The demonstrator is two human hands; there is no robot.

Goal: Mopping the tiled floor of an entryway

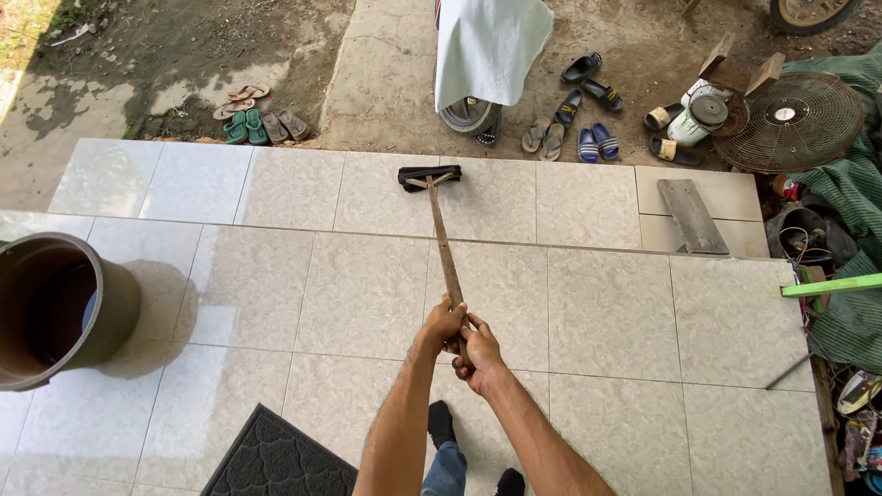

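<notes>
Both hands wrapped tight round the near end of a long wooden handle point(446, 246), left hand point(444, 323) a bit further up the stick, right hand point(480, 354) just behind it and touching it. Fingers closed all the way, no gap showing. Running straight away from the grip, ending in a dark mop head point(429, 176) resting flat on the lower tiled step point(294, 188) (well out from the hands, near the step's far edge). Under the grip, pale glossy floor tiles point(367, 294), wet-looking off to the left. Well left of the grip, a big brown bucket point(55, 308) standing upright on the tiles, inside too dark to make out. Down and left of the hands, corner of a dark patterned doormat point(276, 459). Straight below the grip, two feet in dark socks. Far beyond the mop head, a white cloth point(487, 46) hanging, pairs of sandals point(574, 119) scattered on the dirt. Off to the far right, an old fan grille point(790, 119) and a grey board point(691, 216) lying flat on the step.
</notes>
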